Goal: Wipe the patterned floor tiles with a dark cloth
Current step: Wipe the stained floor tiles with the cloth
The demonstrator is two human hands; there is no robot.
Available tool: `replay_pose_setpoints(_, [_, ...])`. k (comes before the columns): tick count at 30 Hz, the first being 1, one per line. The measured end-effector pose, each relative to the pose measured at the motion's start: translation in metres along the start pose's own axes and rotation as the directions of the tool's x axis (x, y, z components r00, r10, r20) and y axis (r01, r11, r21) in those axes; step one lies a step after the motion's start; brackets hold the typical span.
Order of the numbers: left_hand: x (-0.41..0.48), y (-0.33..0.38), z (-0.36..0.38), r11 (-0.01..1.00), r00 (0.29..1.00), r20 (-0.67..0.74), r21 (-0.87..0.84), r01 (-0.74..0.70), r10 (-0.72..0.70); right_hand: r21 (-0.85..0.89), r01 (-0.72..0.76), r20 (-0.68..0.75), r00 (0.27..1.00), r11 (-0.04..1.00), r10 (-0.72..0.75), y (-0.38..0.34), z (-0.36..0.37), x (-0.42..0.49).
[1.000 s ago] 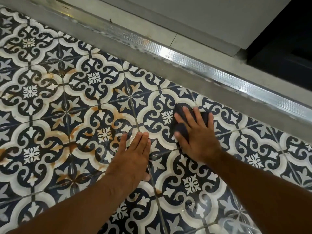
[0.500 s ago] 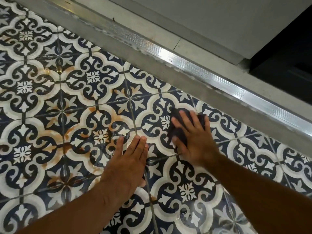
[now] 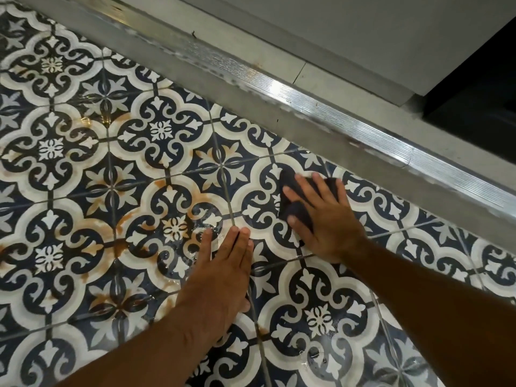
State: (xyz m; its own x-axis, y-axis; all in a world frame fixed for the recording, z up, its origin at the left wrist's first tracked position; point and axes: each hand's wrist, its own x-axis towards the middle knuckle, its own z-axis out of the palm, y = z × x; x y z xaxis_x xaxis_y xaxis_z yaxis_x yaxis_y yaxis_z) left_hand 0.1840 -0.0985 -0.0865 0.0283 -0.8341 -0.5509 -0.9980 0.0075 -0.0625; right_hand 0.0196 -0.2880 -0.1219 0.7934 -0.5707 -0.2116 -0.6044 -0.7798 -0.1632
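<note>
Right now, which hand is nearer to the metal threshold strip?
Right. The right hand presses the dark cloth on a tile near the metal threshold strip; the left hand lies flat farther back.

Dark cloth (image 3: 300, 210) on patterned floor tiles (image 3: 162, 129)
It lies bunched; the glossy blue-and-white tiles look wet, with rusty-brown stains.

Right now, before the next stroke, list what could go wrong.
1. The left hand rests flat on a wet, glossy tile, so it may slip.
2. The dark cloth is bunched under the right hand, so it could smear the rust-coloured stains rather than lift them.
3. A forward stroke could drive the fingers into the metal threshold strip.
</note>
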Motion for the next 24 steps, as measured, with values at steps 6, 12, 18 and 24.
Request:
replay_pose_setpoints(6, [0.0,0.0,-0.002,1.0,1.0,0.009,0.029,0.009,-0.009,0.022,-0.195,-0.052,0.979,0.981,0.196,-0.043,0.002,0.017])
replay_pose_setpoints(12, [-0.003,-0.002,0.001,1.0,1.0,-0.026,0.025,-0.002,0.002,0.012,0.061,0.033,0.998,0.998,-0.062,-0.038,0.023,-0.065])
replay_pose_setpoints(18, [0.001,-0.004,0.007,0.999,0.999,-0.041,0.05,-0.004,0.006,0.037,-0.21,0.006,0.978,0.977,0.21,-0.03,0.012,-0.049])
replay_pose_setpoints(24, [0.01,-0.003,0.009,0.999,0.999,0.022,0.02,0.04,-0.04,0.078,-0.21,0.021,0.978,0.975,0.209,-0.099,0.039,-0.102])
